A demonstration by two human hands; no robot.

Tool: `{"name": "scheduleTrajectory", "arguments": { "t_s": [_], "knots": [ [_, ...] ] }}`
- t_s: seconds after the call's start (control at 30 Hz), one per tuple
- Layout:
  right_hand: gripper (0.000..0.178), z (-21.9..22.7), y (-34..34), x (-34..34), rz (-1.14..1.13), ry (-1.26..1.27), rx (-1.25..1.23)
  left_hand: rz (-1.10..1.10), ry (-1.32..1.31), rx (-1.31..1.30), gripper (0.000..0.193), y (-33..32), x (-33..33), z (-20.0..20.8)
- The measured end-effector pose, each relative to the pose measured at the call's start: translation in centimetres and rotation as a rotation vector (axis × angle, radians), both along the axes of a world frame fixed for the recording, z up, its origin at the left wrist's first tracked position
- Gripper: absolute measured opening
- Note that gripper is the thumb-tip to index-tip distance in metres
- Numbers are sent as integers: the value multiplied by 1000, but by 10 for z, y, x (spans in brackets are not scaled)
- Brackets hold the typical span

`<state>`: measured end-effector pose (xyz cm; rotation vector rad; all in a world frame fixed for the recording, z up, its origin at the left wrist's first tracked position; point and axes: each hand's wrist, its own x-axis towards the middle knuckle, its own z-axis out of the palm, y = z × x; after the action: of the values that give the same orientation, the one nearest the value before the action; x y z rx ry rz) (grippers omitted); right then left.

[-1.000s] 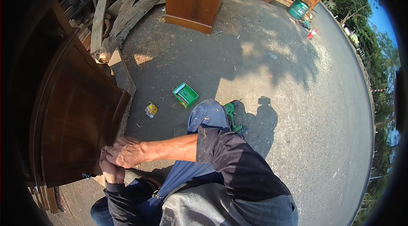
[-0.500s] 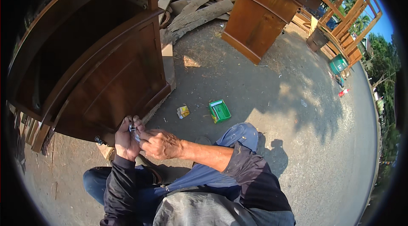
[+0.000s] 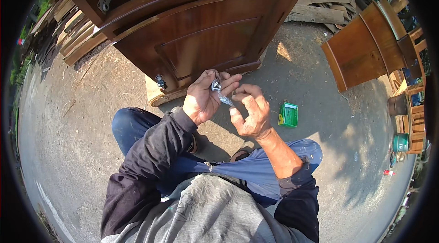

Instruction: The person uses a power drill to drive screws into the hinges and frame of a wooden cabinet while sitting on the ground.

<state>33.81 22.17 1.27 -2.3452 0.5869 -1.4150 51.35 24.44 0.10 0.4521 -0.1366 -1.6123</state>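
Observation:
My left hand (image 3: pixel 202 98) is closed around a small clear plastic packet (image 3: pixel 224 99) with shiny metal pieces in it. Its palm faces up and some fingers stretch past the packet. Just to the right, my right hand (image 3: pixel 253 114) has its fingers spread and holds nothing; the fingertips are close to the packet's lower end, and whether they touch it I cannot tell. Right in front of my hands stands a dark brown wooden cabinet (image 3: pixel 201 37) with a panelled lower front. A metal lock or knob fitting (image 3: pixel 160 81) sticks out at that front's lower left corner.
A green open box (image 3: pixel 288 115) lies on the ground to the right of my hands. Beyond it stands another brown wooden cabinet (image 3: pixel 359 55). Stacked planks (image 3: pixel 82 39) lie at the left, and rough boards (image 3: pixel 320 7) behind. A green bucket (image 3: pixel 400 142) is at far right.
The view has swung left, so the cabinet sits more centrally. My right hand has come away from the left and spread its fingers; the packet stays in my left hand.

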Motion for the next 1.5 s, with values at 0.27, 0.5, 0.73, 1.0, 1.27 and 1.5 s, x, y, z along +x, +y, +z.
{"name": "scheduleTrajectory", "arguments": {
  "t_s": [0.27, 0.5, 0.73, 1.0, 1.27, 1.5],
  "knots": [
    [29, -32, -1, 10, 191, -615, 1456, 99, -564, -11, 12, -10, -31, -24],
    [18, -51, 5, 24, 349, -835, 1855, 252, -1472, -281, 21, 12, -31, -21],
    [17, -58, 1, 8, 494, -926, 1734, 221, -1618, -443, 31, 13, -31, -11],
    [17, -24, -15, -13, 308, -824, 1583, 272, -1519, -336, 18, 4, -34, -8],
    [24, -21, -6, -8, 342, -843, 1662, 209, -1727, -331, 11, 9, -22, 1],
    [24, -23, -7, -13, 348, -774, 1639, 212, -1667, -364, 12, 11, -28, 2]
  ]
}}
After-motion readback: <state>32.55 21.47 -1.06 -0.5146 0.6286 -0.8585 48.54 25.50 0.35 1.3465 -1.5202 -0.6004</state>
